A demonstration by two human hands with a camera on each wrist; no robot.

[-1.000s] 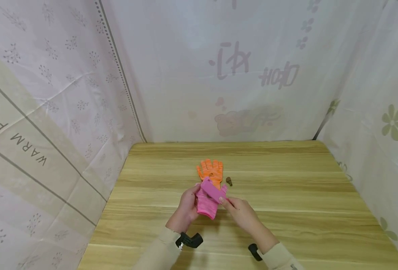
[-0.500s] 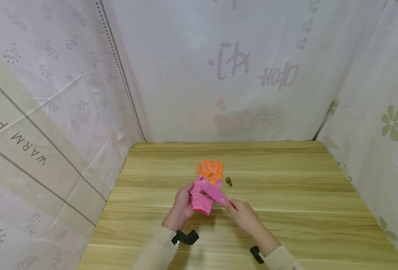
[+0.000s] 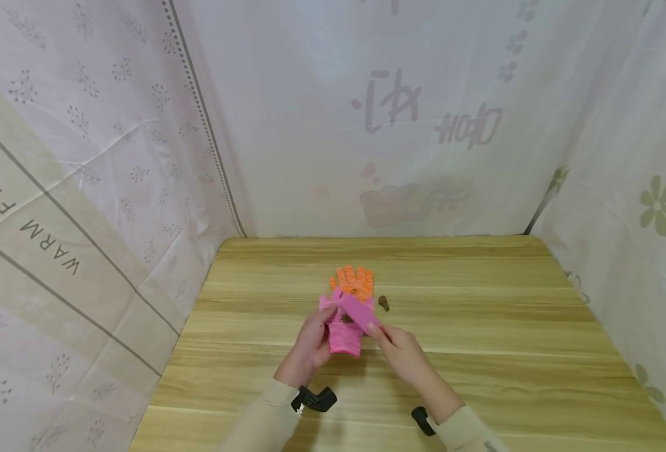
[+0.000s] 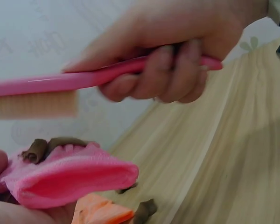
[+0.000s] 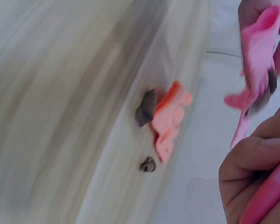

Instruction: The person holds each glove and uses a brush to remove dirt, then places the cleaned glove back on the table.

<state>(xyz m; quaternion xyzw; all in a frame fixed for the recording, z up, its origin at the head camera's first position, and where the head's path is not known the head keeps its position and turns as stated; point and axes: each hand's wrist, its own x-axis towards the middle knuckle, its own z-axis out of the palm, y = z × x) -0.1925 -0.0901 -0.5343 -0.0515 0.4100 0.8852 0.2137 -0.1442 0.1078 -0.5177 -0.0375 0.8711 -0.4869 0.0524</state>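
Observation:
My left hand [image 3: 312, 344] holds a pink knit glove [image 3: 345, 343] above the table, cuff toward me. Brown, clay-like lumps [image 4: 36, 151] stick to its upper face. In my right hand [image 3: 405, 358] is a pink brush [image 3: 359, 314], fingers wrapped round the handle. Its pale bristles [image 4: 32, 106] point down over the glove; the left wrist view shows a gap between them and the lumps. An orange knit glove [image 3: 358, 280] lies flat beyond, partly covered from the head view by the pink one.
A brown lump [image 3: 384, 303] lies on the wooden table [image 3: 479, 301] right of the orange glove. Another brown piece [image 5: 146, 108] is at the orange glove's cuff. Printed curtains [image 3: 310, 125] enclose the table at the back and sides.
The pink glove shifted left and toward me, then came back right, turning a little. The brush head has moved over it, with my right hand shifting only slightly.

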